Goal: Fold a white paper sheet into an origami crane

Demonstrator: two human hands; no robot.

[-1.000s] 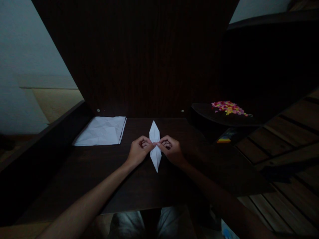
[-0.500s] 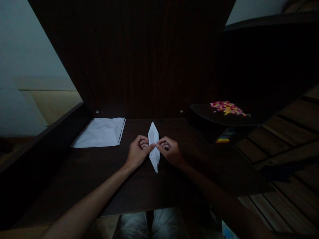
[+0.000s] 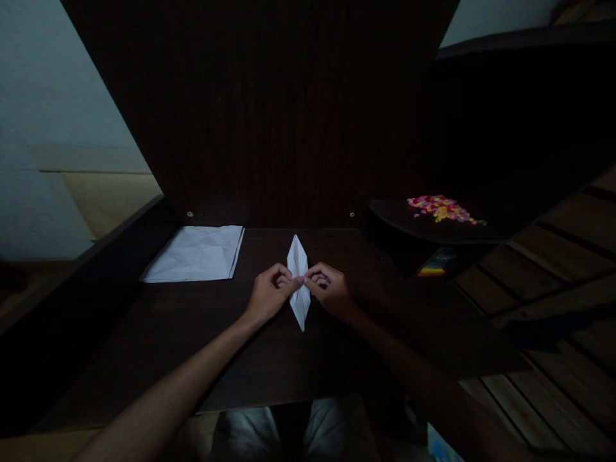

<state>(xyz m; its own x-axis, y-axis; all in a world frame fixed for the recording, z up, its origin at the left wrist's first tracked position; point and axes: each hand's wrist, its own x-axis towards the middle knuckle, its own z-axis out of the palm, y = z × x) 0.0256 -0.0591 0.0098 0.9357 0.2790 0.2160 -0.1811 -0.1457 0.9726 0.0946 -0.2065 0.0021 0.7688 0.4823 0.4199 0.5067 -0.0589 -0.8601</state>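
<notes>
A folded white paper (image 3: 300,309), long and pointed at both its far and near ends, is held at the middle of the dark desk. My left hand (image 3: 272,289) grips its left edge, the thumb lying across the centre. From the other side my right hand (image 3: 331,289) pinches the right edge, its thumb close to the left one. Both hands have their fingers curled. The paper's middle is partly covered by the thumbs, and creases run lengthwise along it.
White paper sheets (image 3: 197,253), creased, lie at the desk's back left. On a curved dark shelf (image 3: 385,215) at the right is a pile of small pink, red and yellow pieces (image 3: 441,208). A dark side board (image 3: 86,276) edges the desk at left; wooden slats (image 3: 553,263) show at right.
Both hands keep their hold at the paper's middle, and the thumbs have shifted slightly. The far half now shows a deeper lengthwise crease. The person's legs below have moved apart.
</notes>
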